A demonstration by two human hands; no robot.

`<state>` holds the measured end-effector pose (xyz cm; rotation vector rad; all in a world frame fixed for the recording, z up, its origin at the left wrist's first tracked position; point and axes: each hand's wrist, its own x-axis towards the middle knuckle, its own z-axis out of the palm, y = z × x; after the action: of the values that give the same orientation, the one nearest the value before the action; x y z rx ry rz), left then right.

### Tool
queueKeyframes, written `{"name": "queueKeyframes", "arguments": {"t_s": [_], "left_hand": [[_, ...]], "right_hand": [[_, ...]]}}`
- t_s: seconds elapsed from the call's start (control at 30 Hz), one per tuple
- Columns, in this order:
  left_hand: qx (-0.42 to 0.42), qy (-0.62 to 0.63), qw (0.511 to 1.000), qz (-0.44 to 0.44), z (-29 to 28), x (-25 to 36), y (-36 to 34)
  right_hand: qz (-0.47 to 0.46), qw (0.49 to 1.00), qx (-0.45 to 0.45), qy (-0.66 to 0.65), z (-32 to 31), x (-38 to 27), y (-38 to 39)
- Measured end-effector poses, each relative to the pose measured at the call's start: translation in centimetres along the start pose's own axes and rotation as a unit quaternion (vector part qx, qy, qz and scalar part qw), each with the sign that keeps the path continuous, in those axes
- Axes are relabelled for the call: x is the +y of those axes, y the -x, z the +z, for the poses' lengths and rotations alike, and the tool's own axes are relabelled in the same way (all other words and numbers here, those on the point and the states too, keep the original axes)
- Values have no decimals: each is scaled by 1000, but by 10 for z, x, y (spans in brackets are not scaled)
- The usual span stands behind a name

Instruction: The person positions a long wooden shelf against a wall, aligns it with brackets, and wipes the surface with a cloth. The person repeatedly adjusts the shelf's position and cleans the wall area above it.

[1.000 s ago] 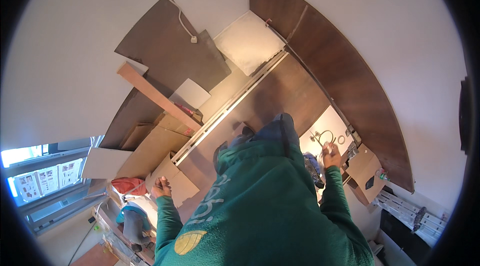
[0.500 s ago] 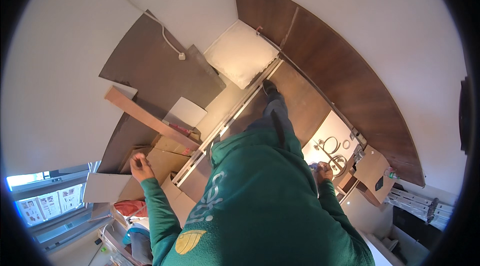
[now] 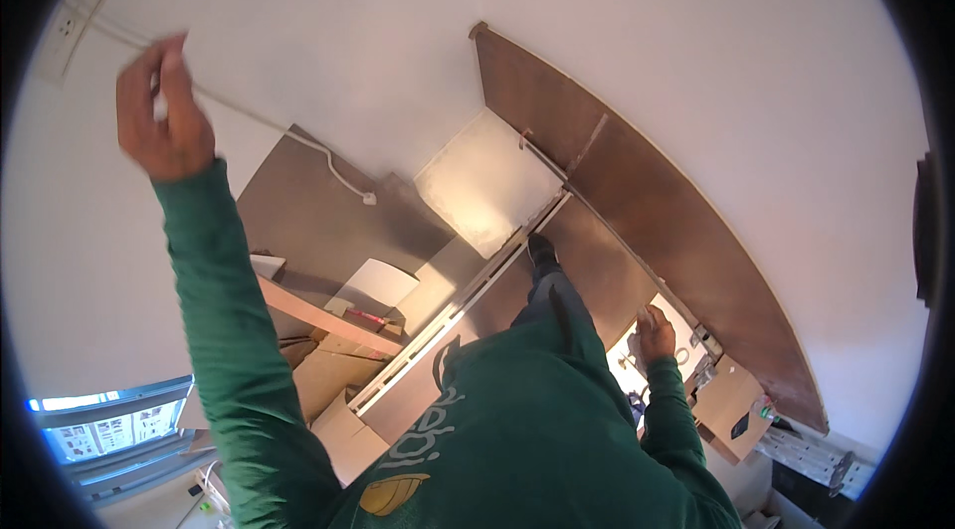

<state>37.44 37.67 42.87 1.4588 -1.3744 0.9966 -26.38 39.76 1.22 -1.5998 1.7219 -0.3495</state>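
My left hand [image 3: 167, 121] is raised at the upper left, in front of the white wall. Its thumb and a bent finger come together at the tips around a small gap; whatever they pinch, if anything, is too small to make out. A white cable [image 3: 264, 121] runs along the wall behind this hand, and a wall socket [image 3: 68, 24] is beside it. Lower right, my right hand [image 3: 657, 335] has its fingers curled, above a pale surface with dark ring-shaped parts. Something light may be in its fingers, but I cannot tell what.
A long curved brown panel [image 3: 686, 221] leans along the right wall. Brown boards [image 3: 308, 196] and a pale wooden plank [image 3: 333, 320] stand at the left by cardboard [image 3: 348, 370]. A white square cushion-like slab [image 3: 487, 181] lies in the corner. An open cardboard box [image 3: 731, 405] is at the right.
My left hand has risen from beside the cardboard to the wall near the socket. My right hand has shifted slightly up. The view has tilted upward, showing more wall.
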Motion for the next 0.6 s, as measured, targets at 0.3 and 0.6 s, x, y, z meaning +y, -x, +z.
{"name": "queueKeyframes", "arguments": {"t_s": [0.3,0.6], "left_hand": [[-45,-146,953,261,216,-86,-99],[-68,-381,900,203,262,-137,-85]], "right_hand": [[-149,979,8,137,13,-223,-201],[-166,965,4,205,88,-349,-375]]}}
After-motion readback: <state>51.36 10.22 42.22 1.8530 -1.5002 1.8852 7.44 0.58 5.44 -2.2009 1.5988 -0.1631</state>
